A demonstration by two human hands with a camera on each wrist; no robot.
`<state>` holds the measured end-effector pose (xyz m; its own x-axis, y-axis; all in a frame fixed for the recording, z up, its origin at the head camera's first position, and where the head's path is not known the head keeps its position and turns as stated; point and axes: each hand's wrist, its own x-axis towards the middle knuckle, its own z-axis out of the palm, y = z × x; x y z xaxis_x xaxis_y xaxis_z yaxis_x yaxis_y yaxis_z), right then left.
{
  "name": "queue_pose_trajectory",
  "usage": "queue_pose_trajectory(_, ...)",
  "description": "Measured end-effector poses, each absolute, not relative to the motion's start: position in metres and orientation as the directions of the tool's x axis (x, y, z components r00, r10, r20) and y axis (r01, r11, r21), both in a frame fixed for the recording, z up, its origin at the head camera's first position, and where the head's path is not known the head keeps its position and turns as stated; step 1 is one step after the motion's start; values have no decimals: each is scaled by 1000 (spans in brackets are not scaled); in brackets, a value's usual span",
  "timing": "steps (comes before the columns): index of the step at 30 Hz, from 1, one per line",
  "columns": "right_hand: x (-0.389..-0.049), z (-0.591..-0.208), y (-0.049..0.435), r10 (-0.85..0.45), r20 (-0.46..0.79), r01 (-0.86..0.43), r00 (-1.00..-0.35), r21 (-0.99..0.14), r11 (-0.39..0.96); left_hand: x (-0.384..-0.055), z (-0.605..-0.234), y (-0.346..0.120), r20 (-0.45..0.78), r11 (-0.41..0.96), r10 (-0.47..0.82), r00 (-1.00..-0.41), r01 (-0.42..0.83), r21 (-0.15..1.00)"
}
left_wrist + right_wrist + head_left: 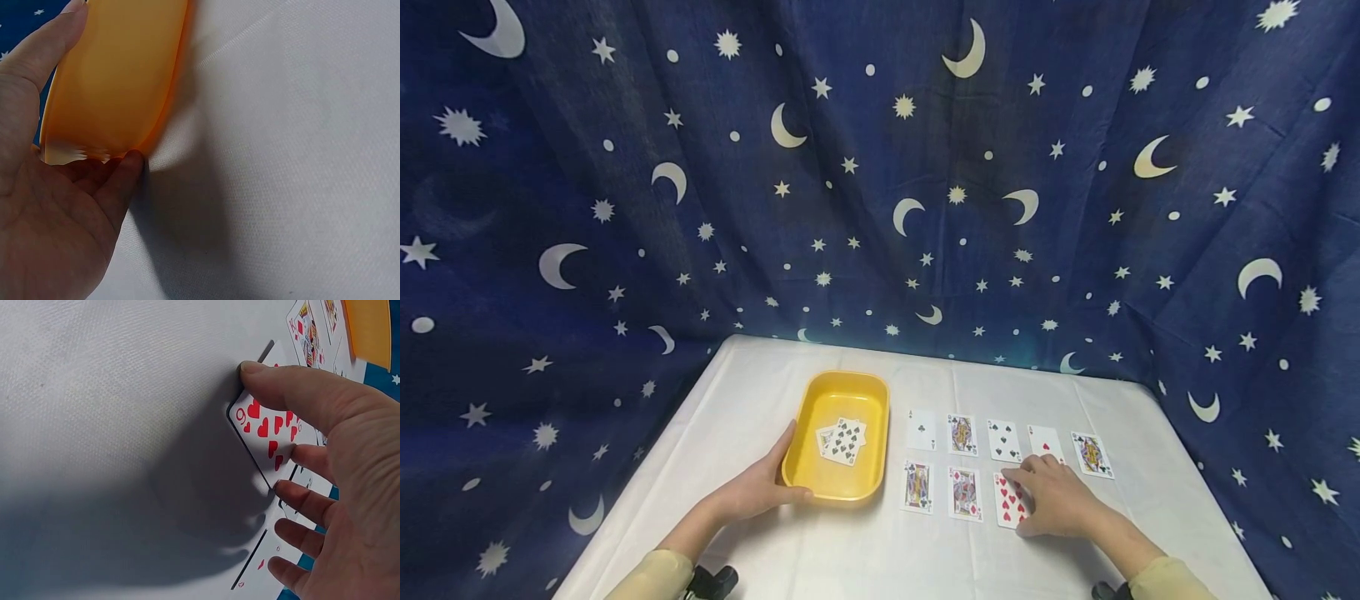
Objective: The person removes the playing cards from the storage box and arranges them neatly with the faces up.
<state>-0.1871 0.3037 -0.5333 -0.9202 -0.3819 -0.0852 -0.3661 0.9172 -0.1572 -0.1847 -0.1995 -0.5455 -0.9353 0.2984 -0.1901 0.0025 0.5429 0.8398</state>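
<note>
My left hand (756, 492) grips the near left corner of a yellow plastic tray (842, 398), its thumb by the near rim and its fingers along the left side. In the left wrist view, fingertips reach under the tray wall (125, 75). Inside the tray lie a black ten-like card (844, 442) and another card partly hidden beneath it. My right hand (1063, 500) holds a nine of hearts (262, 428) by its edges, thumb on one side and fingertips on the other. The remaining fingers of that hand are spread apart.
Left of the nine lie a king of diamonds (965, 493) and a jack (917, 487). Behind them runs a row: an ace of clubs (922, 431), a queen (962, 435), a black card (1003, 440), a red ace (1045, 442) and a face card (1092, 454). A starry curtain (880, 208) borders the white table (760, 367).
</note>
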Motion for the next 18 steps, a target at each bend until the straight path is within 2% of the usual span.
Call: queue_pose_trajectory(18, -188, -532, 302, -372, -92, -355, -924, -164, 920, -183, -540, -199, -161, 523, 309, -937, 26, 852)
